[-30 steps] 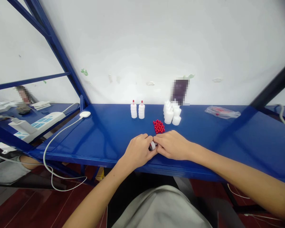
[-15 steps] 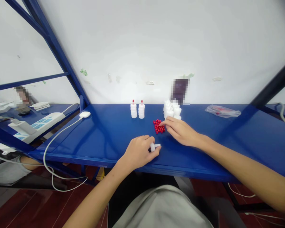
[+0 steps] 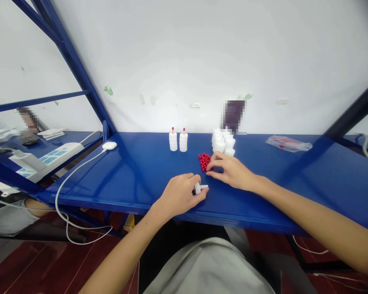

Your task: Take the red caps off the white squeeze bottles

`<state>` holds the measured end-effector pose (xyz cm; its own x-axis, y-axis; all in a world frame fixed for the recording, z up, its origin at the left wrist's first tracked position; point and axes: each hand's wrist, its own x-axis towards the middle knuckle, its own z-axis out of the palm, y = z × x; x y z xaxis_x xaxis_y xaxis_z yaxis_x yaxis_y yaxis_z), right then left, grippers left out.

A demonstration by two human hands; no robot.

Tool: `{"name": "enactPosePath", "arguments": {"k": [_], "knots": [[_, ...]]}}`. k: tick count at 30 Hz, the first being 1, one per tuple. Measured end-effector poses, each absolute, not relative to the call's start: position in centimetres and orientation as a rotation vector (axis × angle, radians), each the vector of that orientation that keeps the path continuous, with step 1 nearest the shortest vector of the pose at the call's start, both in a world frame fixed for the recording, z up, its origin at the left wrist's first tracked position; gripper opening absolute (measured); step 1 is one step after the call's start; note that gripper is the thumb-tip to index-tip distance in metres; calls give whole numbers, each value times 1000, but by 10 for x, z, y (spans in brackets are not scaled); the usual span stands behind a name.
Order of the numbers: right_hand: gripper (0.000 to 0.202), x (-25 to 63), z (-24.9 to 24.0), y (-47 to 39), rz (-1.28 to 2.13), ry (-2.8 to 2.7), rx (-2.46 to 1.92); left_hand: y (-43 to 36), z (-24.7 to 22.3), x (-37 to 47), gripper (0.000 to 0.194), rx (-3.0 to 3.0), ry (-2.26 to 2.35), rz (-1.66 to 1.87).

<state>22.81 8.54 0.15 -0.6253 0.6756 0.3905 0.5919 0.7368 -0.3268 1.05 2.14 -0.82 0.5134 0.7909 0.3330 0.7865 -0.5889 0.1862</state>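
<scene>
Near the front edge of the table, my left hand (image 3: 182, 194) is closed around a white nozzle cap (image 3: 198, 188), its tapered tip pointing right. Curled fingers hide part of the cap. My right hand (image 3: 228, 169) is at the right side of a pile of small red caps (image 3: 203, 161), its thumb and index finger pinched around one red cap at the pile's near edge; the fingertips mostly cover it. Behind the pile stand two white ribbed bottles, a left one (image 3: 173, 141) and a right one (image 3: 183, 141), each with a nozzle and red tip.
Several white bottles (image 3: 223, 143) stand grouped behind my right hand. A clear plastic bag (image 3: 288, 143) with something red lies at the right. On the left are a white puck-shaped device (image 3: 109, 145) with a cable, a power strip (image 3: 57, 157) and a blue frame post (image 3: 76, 67).
My right hand has shifted slightly, and its thumb and index finger have come to a pinch at the near right edge of the red pile. My left hand keeps its hold.
</scene>
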Motion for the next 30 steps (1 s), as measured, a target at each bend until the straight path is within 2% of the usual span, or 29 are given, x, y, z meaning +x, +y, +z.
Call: {"name": "enactPosePath", "arguments": {"k": [11,17,19,22,26,29,30], "knots": [[12,226,1,88,262,-2398,-1058,21,-6,11,25,2652,1399,634],[18,220,10,63,691,-2418,-764,22,-5,9,26,2584,1408,651],[20,213,10,56,734,-2436,-699,22,-5,8,24,2570,1403,646],[22,209,8,56,626,-2387,-726,21,-5,8,27,2512,1380,670],[27,228,12,77,270,-2196,-898,21,-5,9,42,2409,1339,754],[31,253,18,100,1,-1993,-1119,22,-6,9,25,2443,1343,766],[32,261,20,107,-74,-1932,-1195,23,-6,9,25,2480,1353,754]]}}
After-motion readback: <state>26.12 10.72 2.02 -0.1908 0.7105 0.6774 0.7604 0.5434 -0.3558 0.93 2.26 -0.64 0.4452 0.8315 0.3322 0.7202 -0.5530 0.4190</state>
